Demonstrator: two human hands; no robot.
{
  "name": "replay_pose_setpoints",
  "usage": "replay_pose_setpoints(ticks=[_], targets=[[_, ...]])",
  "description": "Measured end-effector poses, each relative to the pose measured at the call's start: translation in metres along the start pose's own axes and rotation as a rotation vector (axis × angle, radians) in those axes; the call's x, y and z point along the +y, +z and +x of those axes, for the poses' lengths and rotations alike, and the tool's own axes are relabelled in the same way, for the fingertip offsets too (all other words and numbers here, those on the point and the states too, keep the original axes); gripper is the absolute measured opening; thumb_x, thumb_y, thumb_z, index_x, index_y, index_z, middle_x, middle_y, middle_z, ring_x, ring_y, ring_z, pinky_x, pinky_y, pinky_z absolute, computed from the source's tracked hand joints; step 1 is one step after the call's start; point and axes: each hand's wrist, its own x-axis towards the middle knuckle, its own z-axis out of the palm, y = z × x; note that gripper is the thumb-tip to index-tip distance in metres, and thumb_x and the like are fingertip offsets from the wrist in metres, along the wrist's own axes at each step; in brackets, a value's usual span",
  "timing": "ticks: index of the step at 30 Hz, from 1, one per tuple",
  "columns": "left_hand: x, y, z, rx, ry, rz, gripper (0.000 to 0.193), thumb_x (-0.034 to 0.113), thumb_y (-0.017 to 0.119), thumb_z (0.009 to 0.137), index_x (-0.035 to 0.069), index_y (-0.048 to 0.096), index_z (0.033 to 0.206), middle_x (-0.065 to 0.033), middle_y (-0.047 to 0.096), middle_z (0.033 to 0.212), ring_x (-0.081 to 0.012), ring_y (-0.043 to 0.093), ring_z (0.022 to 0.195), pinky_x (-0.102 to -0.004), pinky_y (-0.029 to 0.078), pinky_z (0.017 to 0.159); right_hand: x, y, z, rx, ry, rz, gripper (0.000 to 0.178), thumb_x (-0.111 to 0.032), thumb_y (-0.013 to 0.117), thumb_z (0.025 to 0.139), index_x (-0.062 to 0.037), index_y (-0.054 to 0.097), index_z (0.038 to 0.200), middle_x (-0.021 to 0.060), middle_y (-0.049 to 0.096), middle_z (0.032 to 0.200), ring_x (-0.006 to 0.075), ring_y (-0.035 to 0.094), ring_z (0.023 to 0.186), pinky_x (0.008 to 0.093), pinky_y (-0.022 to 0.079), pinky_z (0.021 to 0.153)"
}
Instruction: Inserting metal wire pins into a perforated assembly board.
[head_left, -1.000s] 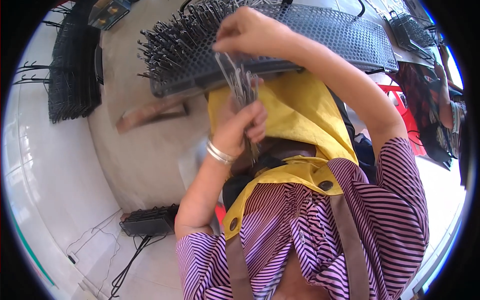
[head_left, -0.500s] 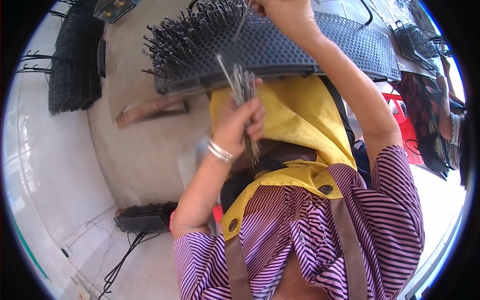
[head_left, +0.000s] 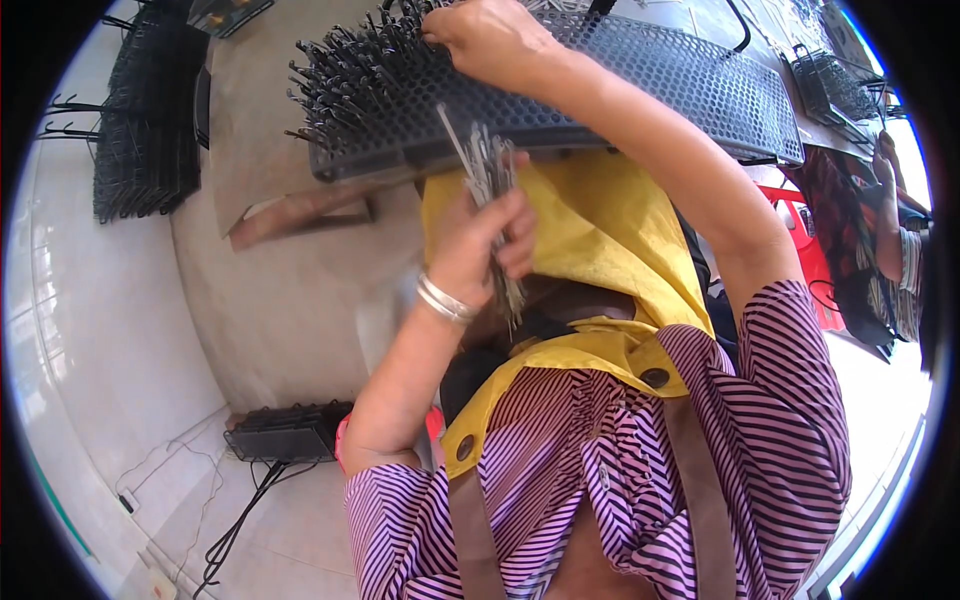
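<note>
At eleven o'clock, thin, dark, hooked metal rods (head_left: 350,75) already stand packed across the left part of a black, perforated, metal-looking panel (head_left: 680,85). Just above centre, the left hand (head_left: 473,242) is wrapped round a bundle of slim grey metal rods (head_left: 485,170), not yet among them. Towards twelve, the right hand (head_left: 492,35) meets the standing rods, fingers bent; whether it grips one, I cannot tell.

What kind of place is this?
Perhaps a workshop: the left hand grips thin rods, more rods bristle from a perforated black tray, and black racks stand stacked at left.
</note>
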Motion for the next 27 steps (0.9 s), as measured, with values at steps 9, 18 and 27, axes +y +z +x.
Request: replay_pose_setpoints(ticks=[9, 18, 27], targets=[[0.004, -0.004, 0.001, -0.03, 0.144, -0.051, 0.029, 0.026, 0.048, 0.083, 0.016, 0.043, 0.11, 0.0005, 0.037, 0.062, -0.0078, 0.032, 0.041, -0.0217, 0.027, 0.037, -0.043, -0.034, -0.06, 0.175, 0.175, 0.454, 0.015, -0.011, 0.056, 0.076, 0.003, 0.052, 0.077, 0.0158, 0.051, 0.053, 0.0257, 0.054, 0.048, 0.0351, 0.04, 0.04], [0.009, -0.003, 0.004, -0.025, 0.457, -0.062, 0.039, 0.035, 0.052, 0.081, 0.007, 0.045, 0.108, -0.001, 0.038, 0.065, -0.0084, 0.031, 0.046, -0.0225, 0.028, 0.042, -0.068, -0.022, -0.128, -0.471, 0.679, 1.463, 0.054, -0.032, 0.064, 0.071, 0.0067, 0.049, 0.105, 0.0105, 0.058, 0.075, 0.0144, 0.057, 0.066, 0.0239, 0.047, 0.063], [0.019, 0.001, 0.009, 0.077, 0.664, 0.048, 0.024, 0.007, 0.057, 0.077, 0.008, 0.043, 0.096, -0.0016, 0.045, 0.065, -0.0115, 0.042, 0.052, -0.0247, 0.037, 0.048, -0.085, -0.011, -0.128, -0.445, 0.699, 1.446, 0.032, -0.019, 0.059, 0.074, 0.001, 0.051, 0.098, 0.0084, 0.06, 0.073, 0.0134, 0.058, 0.065, 0.026, 0.048, 0.06]])
